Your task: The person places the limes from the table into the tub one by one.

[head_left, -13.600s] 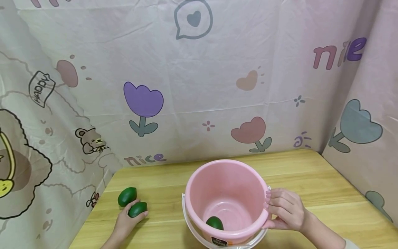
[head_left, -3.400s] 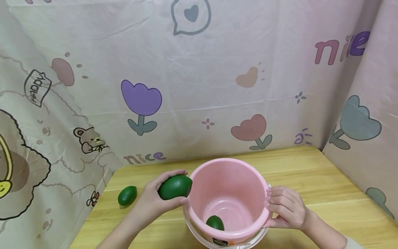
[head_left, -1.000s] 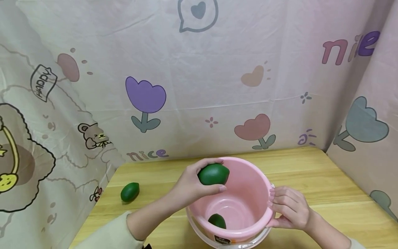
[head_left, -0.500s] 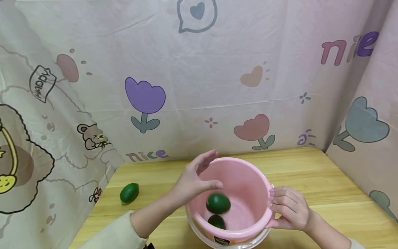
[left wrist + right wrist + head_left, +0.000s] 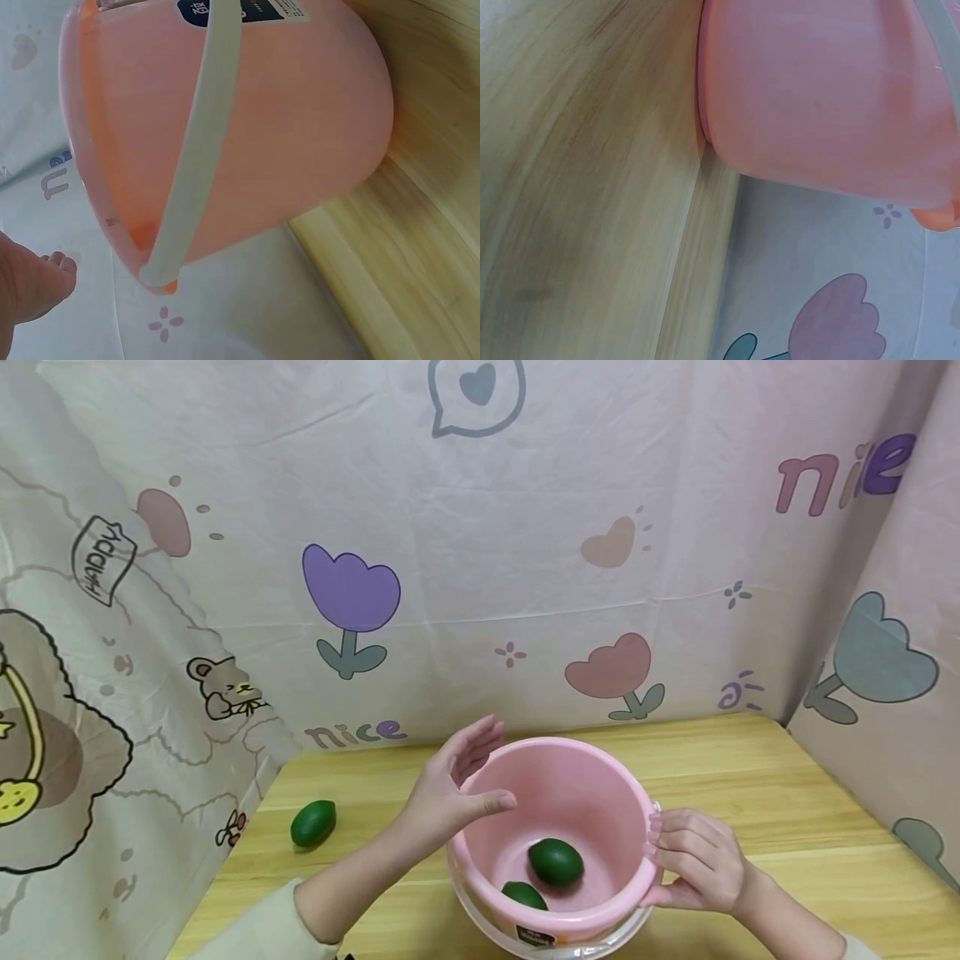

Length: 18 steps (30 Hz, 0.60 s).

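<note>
A pink bucket (image 5: pixel 573 789) stands upright on the table with two dark green limes inside. One lime (image 5: pixel 556 862) lies on the bucket's floor; the other lime (image 5: pixel 523 894) is nearer the front, partly hidden by the rim. My left hand (image 5: pixel 446 793) hovers at the bucket's left rim, thumb and fingers spread, holding nothing. My right hand (image 5: pixel 697 860) grips the right side of the rim, fingers over it and thumb below. A third lime (image 5: pixel 313 823) rests on the table at the left. In the right wrist view only the bucket's side shows, not the hand.
The bucket's white handle (image 5: pixel 201 150) hangs down along its front. Under everything is a wooden table (image 5: pixel 712 768). A patterned cloth (image 5: pixel 480 568) rises behind the table and along both sides.
My left hand carried a lime from the left to above the bucket and let go. The lime dropped in, and the hand drew slightly left. My right hand has kept its hold on the rim.
</note>
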{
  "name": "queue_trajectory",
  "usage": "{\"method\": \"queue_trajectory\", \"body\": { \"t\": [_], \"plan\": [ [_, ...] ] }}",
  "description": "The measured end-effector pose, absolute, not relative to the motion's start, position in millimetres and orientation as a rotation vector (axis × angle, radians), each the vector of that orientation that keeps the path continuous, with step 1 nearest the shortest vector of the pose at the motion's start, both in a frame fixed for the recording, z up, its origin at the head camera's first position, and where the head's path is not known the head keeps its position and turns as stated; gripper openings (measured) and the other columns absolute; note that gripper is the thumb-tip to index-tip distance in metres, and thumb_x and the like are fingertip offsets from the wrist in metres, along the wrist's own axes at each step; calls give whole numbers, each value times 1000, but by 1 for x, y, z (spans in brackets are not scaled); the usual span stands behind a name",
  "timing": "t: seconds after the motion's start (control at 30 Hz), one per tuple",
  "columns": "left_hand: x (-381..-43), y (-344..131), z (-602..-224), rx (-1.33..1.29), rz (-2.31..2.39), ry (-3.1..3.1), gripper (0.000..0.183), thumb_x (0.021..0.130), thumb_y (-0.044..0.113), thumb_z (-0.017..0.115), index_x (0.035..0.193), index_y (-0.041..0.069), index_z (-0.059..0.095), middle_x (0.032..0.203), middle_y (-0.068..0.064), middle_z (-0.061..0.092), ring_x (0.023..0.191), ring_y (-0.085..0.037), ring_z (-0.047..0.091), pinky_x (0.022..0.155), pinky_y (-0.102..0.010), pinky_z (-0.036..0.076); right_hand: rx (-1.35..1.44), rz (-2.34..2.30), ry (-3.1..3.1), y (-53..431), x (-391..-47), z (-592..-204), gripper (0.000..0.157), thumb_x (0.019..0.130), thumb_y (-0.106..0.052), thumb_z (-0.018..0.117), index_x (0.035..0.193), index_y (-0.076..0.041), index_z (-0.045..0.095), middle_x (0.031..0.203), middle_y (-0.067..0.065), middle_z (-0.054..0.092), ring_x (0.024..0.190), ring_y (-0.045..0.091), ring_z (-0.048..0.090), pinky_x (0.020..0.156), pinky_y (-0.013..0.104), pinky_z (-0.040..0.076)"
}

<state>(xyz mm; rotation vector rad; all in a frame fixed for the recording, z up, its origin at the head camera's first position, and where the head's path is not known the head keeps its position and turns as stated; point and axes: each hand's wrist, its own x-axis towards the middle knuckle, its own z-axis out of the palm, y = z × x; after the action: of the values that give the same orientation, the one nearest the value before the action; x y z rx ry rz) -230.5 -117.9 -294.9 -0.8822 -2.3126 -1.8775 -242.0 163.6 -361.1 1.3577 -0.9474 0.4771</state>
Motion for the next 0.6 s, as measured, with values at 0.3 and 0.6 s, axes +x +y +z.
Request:
{"method": "queue_trajectory", "body": {
  "t": [0.3, 0.6],
  "plan": [
    [-232, -123, -295, -844, -1857, -2312, 92, 70, 27, 83, 145, 7, 34, 145, -8, 44, 132, -24, 44, 107, -30, 35, 1357, 477, -944, 163, -242, -360, 45, 85, -40, 69, 64, -1, 62, 61, 8, 60, 58, 20, 55, 63, 28, 55],
    [-233, -127, -296, -827, -1841, -2326, 90, 70, 26, 83, 145, 9, 35, 146, -7, 43, 132, -24, 43, 106, -31, 35, 1357, 478, -939, 163, -242, -360, 45, 85, -40, 69, 65, 0, 62, 62, 8, 60, 58, 20, 55, 62, 28, 55]
  ]
}}
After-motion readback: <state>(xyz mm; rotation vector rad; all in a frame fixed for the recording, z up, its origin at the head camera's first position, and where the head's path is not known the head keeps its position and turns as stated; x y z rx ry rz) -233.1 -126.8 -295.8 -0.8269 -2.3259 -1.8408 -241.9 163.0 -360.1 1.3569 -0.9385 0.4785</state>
